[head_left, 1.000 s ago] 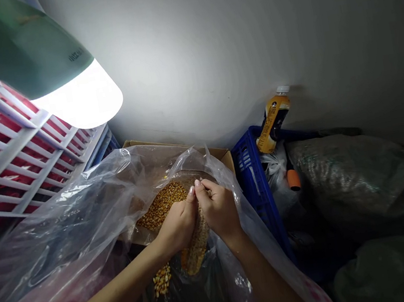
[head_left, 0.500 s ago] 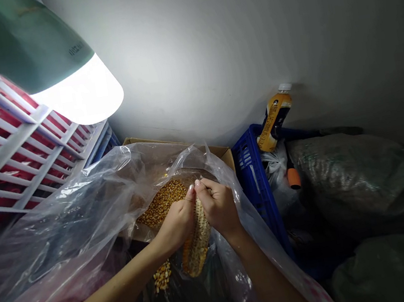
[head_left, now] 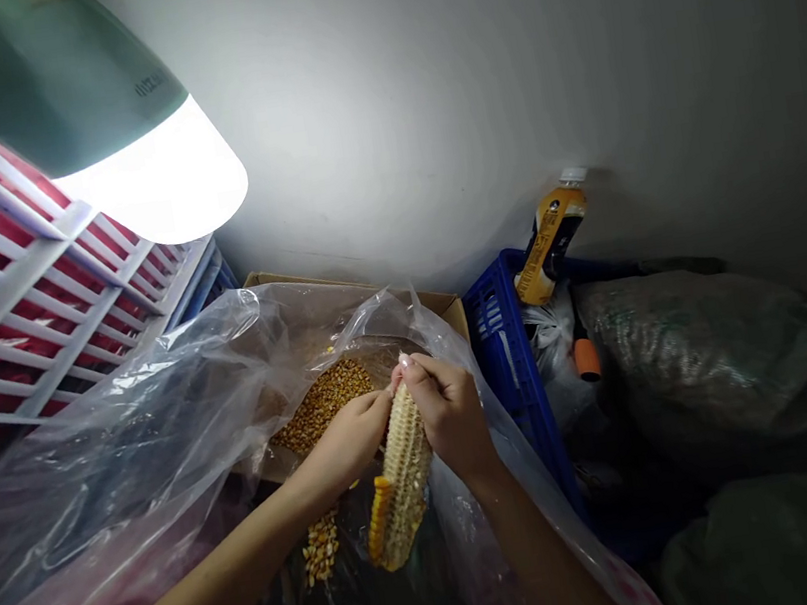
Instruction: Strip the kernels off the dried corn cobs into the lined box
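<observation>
Both hands grip one corn cob [head_left: 400,475] near its upper end, over a box lined with clear plastic. My right hand [head_left: 451,412] wraps the cob from the right, thumb pressed at the tip. My left hand [head_left: 358,433] is closed against its left side; its fingertips are partly hidden behind the cob. Most of the visible cob is bare and pale, with a strip of yellow kernels along its lower left edge. A heap of loose corn kernels [head_left: 326,395] lies beyond my left hand, and a smaller kernel pile [head_left: 322,547] sits in the plastic below my left wrist.
The clear plastic sheet [head_left: 132,464] drapes over a cardboard box [head_left: 339,280]. A bright lamp [head_left: 157,177] hangs at upper left before a white slatted crate [head_left: 29,288]. To the right stand a blue crate [head_left: 524,396], a drink bottle [head_left: 551,245] and a bulky sack [head_left: 709,368].
The cob has turned, showing more of its bare side and a shorter strip of yellow kernels. Its lower end sits slightly lower. My right hand has shifted slightly right.
</observation>
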A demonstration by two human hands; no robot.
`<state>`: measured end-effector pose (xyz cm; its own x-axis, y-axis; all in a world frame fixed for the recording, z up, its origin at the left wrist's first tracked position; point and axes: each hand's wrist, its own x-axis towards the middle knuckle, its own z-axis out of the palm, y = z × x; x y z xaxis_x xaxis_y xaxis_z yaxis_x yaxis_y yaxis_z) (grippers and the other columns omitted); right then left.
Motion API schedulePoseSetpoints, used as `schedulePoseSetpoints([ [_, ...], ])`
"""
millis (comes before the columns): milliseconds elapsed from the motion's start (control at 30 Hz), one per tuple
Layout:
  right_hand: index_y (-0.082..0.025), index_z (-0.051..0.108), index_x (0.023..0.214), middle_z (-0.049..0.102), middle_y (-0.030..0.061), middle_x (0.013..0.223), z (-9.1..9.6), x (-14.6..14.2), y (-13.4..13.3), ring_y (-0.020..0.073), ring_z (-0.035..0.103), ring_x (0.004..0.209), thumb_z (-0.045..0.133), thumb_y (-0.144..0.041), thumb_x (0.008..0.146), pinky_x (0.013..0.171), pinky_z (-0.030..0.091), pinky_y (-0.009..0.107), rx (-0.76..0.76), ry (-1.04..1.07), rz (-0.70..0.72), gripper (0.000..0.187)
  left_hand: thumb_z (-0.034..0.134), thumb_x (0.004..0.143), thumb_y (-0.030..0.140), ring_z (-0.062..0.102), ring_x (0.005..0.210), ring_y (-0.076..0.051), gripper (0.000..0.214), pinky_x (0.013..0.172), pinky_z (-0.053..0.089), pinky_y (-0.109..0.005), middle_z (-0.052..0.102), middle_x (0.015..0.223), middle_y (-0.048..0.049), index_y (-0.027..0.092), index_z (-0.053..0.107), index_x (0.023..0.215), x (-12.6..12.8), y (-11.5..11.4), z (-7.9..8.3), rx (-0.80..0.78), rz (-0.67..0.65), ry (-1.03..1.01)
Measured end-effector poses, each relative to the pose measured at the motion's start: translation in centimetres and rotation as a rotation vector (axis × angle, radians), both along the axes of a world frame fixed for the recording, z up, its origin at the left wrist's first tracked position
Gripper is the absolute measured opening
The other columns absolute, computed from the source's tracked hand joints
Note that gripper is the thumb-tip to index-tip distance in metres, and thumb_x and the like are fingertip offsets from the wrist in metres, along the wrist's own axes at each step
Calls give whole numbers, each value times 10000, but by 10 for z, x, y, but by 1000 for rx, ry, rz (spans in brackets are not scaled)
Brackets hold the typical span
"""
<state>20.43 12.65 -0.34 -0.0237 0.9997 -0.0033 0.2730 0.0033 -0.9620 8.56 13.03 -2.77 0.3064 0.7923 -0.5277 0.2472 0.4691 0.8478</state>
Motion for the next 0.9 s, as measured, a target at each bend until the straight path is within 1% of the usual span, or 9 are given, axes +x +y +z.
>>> schedulePoseSetpoints([
  [100,-181,509,625,466,-40,572,3,3,1,100,428,548,435,-349,900,532,321,236,-6,45,-14,331,415,797,496,577,878,-225,393,813,424,-314,661,929,-74,164,611,872,-2,2,-1,114,-28,93],
  [167,-181,508,619,458,-42,564,4,5,2,97,414,537,438,-358,898,519,311,236,4,32,-42,339,372,838,456,568,961,-237,386,886,397,-329,661,993,-91,168,622,894,-3,3,-1,246,-31,172],
  [233,-182,504,612,444,-47,547,5,7,3,95,398,522,440,-374,896,501,297,237,15,9,-82,349,322,875,460,561,971,-234,415,899,386,-330,658,977,-92,170,618,858,-4,2,0,346,-13,217],
  [267,-183,504,610,438,-49,537,5,8,4,95,393,514,441,-383,895,493,293,236,15,0,-109,353,290,889,476,568,936,-228,445,873,396,-323,659,938,-83,172,610,835,-4,0,1,350,-9,209],
  [367,-182,511,607,430,-53,510,6,11,7,96,389,500,444,-398,886,477,290,233,10,-18,-213,359,216,900,528,561,753,-195,521,715,412,-285,631,768,-37,176,572,758,-5,-4,5,253,-68,124],
  [467,-180,520,598,439,-49,502,6,12,9,98,397,499,445,-398,875,477,294,233,14,-32,-301,361,257,880,569,473,617,-155,515,584,344,-253,522,630,4,176,495,648,-4,-10,8,235,-167,124],
  [600,-180,508,583,440,-48,498,5,11,11,95,394,488,444,-387,865,472,294,231,10,-13,-309,357,269,862,618,328,513,-106,528,492,236,-242,358,543,38,187,390,582,-2,-15,11,212,-264,101],
  [733,-178,515,588,447,-44,502,3,11,11,96,398,482,435,-375,866,466,296,233,26,15,-272,350,225,875,602,250,471,-91,538,472,184,-255,267,499,45,198,294,526,-1,-17,8,255,-195,132],
  [900,-176,526,592,453,-44,500,1,11,10,95,404,473,440,-381,866,470,298,235,66,13,-242,352,221,861,610,240,457,-91,557,475,185,-265,236,468,44,204,270,483,1,-20,5,244,-102,170],
])
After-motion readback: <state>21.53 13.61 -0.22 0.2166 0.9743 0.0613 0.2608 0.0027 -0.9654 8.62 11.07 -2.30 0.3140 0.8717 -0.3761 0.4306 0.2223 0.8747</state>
